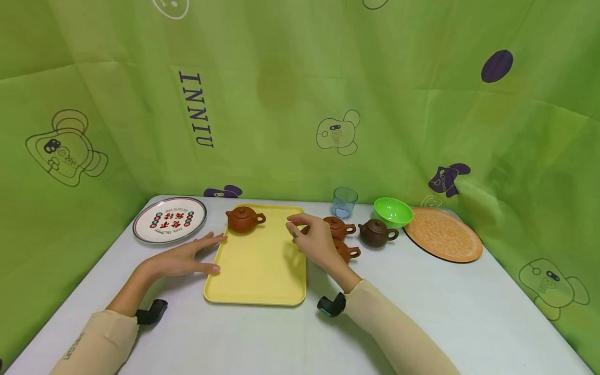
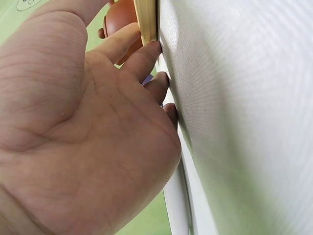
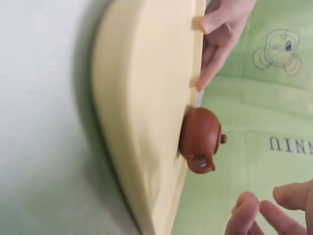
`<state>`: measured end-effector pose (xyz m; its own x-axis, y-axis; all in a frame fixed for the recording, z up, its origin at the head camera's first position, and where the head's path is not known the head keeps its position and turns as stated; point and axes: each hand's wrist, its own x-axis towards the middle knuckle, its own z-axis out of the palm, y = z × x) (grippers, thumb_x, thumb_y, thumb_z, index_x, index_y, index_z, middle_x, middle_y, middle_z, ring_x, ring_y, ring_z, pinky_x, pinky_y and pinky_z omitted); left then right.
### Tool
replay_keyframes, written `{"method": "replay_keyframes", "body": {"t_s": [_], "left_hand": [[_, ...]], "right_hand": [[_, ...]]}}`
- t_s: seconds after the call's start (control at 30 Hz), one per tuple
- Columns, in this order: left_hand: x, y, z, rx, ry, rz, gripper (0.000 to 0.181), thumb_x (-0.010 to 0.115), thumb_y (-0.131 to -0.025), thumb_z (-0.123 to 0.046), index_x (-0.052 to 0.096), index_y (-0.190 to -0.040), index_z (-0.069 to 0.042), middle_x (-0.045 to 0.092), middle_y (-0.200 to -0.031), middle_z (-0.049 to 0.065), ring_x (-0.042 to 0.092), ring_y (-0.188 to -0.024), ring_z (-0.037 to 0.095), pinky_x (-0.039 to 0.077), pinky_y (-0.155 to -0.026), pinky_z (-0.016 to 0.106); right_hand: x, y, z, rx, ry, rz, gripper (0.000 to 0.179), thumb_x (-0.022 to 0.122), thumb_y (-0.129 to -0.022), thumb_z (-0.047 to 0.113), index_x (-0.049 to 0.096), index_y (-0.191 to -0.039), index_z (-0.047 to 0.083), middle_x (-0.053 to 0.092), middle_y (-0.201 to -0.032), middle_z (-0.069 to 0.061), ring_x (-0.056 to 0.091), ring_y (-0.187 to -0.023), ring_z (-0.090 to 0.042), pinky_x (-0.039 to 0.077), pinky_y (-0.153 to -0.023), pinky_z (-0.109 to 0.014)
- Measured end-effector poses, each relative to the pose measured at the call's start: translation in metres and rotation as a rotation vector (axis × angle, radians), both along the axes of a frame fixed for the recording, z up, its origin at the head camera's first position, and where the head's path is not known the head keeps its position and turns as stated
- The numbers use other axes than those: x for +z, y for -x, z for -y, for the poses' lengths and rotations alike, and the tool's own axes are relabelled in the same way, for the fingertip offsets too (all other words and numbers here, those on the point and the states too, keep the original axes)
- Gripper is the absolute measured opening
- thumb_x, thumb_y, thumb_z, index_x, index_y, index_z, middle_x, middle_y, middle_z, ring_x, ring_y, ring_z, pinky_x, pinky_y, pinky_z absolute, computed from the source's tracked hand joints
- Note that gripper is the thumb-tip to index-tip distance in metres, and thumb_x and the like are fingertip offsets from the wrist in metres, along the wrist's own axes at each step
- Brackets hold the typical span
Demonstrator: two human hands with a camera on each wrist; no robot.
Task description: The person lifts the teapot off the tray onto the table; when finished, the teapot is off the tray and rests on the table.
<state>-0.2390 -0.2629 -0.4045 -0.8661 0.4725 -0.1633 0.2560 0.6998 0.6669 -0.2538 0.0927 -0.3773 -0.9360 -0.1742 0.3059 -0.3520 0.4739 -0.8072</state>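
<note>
A yellow tray (image 1: pixel 262 271) lies on the table, with a reddish-brown clay teapot (image 1: pixel 242 221) near its far left corner. My left hand (image 1: pixel 185 256) is at the tray's left rim, thumb and fingers extended; in the left wrist view its fingertips touch the tray's edge (image 2: pixel 147 19). Over the tray's right side hovers my right hand (image 1: pixel 313 239), fingers bent, thumb apart from them. In the right wrist view nothing shows between those fingers (image 3: pixel 244 213). Just right of this hand stand two reddish-brown teapots (image 1: pixel 338 229), partly hidden by it.
A dark brown teapot (image 1: pixel 375 233) stands further right. Behind it are a blue clear cup (image 1: pixel 345 202) and a green bowl (image 1: pixel 394 212). A round orange-tan board (image 1: pixel 442 234) lies far right, and a white oval plate (image 1: pixel 170 220) with red lettering lies far left. Green curtain (image 1: pixel 272 104) surrounds the table.
</note>
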Motion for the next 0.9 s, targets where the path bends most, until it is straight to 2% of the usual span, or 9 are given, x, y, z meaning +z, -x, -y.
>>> {"method": "replay_keyframes", "body": {"t_s": [0.17,0.27,0.4,0.5,0.73,0.9], "left_hand": [[0.0,0.001,0.0,0.002,0.006,0.0,0.09,0.078,-0.094,-0.049,0.035,-0.167,-0.02,0.009,-0.176,0.03,0.01,-0.161,0.057,0.014,-0.124,0.08],[0.0,0.002,0.0,0.005,0.009,0.001,0.09,0.078,-0.093,-0.049,0.035,-0.167,-0.02,0.009,-0.176,0.03,0.009,-0.162,0.056,0.014,-0.124,0.08],[0.0,0.002,0.0,0.008,0.008,0.008,0.09,0.078,-0.094,-0.048,0.035,-0.167,-0.02,0.008,-0.176,0.03,0.009,-0.162,0.056,0.013,-0.124,0.08],[0.0,0.002,0.0,0.009,0.007,0.012,0.09,0.078,-0.094,-0.048,0.035,-0.167,-0.019,0.008,-0.176,0.03,0.008,-0.162,0.056,0.013,-0.124,0.08],[0.001,0.0,-0.001,0.008,0.007,0.009,0.09,0.078,-0.094,-0.048,0.035,-0.167,-0.019,0.008,-0.176,0.03,0.009,-0.162,0.057,0.013,-0.124,0.08],[0.0,0.0,0.0,0.009,0.009,0.007,0.089,0.078,-0.094,-0.049,0.036,-0.167,-0.021,0.009,-0.176,0.03,0.009,-0.162,0.056,0.013,-0.124,0.08]], "right_hand": [[0.001,0.006,0.012,0.0,0.001,0.011,0.027,0.07,-0.104,0.028,0.076,-0.127,0.015,0.08,-0.118,-0.008,0.066,-0.059,-0.008,0.053,-0.051,-0.027],[0.003,0.01,0.018,0.001,0.004,0.012,0.028,0.068,-0.105,0.028,0.075,-0.129,0.015,0.079,-0.121,-0.008,0.071,-0.063,-0.017,0.054,-0.051,-0.028],[0.004,0.015,0.027,0.015,0.018,0.02,0.029,0.067,-0.105,0.027,0.074,-0.131,0.015,0.078,-0.125,-0.011,0.078,-0.075,-0.032,0.056,-0.053,-0.028],[0.002,0.019,0.033,0.026,0.021,0.048,0.03,0.067,-0.105,0.025,0.073,-0.133,0.015,0.077,-0.128,-0.013,0.079,-0.082,-0.036,0.057,-0.054,-0.026],[-0.007,0.029,0.041,0.045,0.013,0.121,0.032,0.065,-0.107,0.02,0.07,-0.138,0.015,0.072,-0.138,-0.017,0.08,-0.081,-0.037,0.056,-0.052,-0.026],[-0.013,0.036,0.045,0.058,0.014,0.156,0.035,0.064,-0.107,0.018,0.067,-0.142,0.014,0.071,-0.138,-0.019,0.08,-0.081,-0.035,0.063,-0.057,-0.031]]}}
